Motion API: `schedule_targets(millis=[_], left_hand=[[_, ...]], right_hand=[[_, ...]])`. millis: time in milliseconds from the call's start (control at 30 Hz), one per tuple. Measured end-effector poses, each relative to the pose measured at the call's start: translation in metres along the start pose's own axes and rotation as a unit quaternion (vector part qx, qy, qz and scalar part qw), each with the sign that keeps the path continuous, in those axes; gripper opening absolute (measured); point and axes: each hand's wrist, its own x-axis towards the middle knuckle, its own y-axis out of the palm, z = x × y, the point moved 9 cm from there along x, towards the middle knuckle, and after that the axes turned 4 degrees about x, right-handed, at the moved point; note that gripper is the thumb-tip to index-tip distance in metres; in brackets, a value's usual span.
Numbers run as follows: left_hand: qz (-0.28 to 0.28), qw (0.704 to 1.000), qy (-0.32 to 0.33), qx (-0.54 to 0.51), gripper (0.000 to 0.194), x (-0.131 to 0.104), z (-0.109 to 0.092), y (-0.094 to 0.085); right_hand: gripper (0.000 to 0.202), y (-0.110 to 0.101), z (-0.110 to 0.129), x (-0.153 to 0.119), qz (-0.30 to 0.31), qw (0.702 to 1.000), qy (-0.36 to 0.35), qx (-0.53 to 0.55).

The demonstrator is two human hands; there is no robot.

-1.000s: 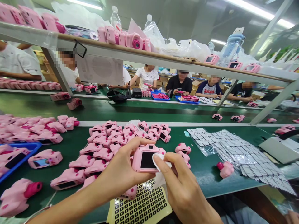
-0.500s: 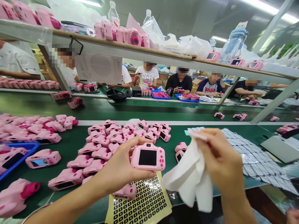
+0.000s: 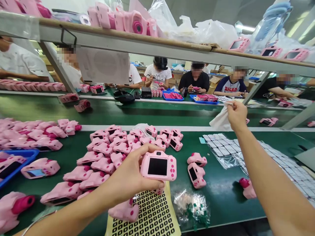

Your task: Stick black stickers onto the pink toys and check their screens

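One camera (image 3: 158, 167) gripped between left hand's (image 3: 130, 178) thumb and fingers | right hand (image 3: 237, 115) pinches cloth (image 3: 220, 120), well apart | cloth now farther from camera than before

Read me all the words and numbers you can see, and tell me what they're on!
"RISAD", perhaps, in red: raglan shirt; first letter unsure.
Black shirt at far right: mark too blurred to read.
White sheets: too small to tell.
Held pink toy camera: no writing visible.

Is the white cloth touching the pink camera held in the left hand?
No, the right hand holds the white cloth well apart from the pink camera in the left hand.
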Motion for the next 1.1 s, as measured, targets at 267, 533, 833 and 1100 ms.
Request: schedule_targets(millis=[267,533,833,1100], left_hand=[[0.008,1.000,-0.014,0.018,0.063,0.023,0.010,0.006],[0.057,0.976,0.169,0.122,0.059,0.079,-0.024,0.037],[0.170,0.843,0.404,0.312,0.084,0.139,-0.051,0.097],[0.145,0.751,0.282,0.579,0.073,0.217,0.005,0.040]], right_hand=[[0.022,0.056,-0.047,-0.047,0.125,0.964,0.226,-0.058],[0.046,0.095,0.122,-0.165,0.546,0.784,0.119,0.271],[0.035,0.012,0.022,-0.169,0.372,0.893,0.208,0.144],[0.019,-0.021,-0.074,-0.209,0.367,0.881,0.295,-0.048]])
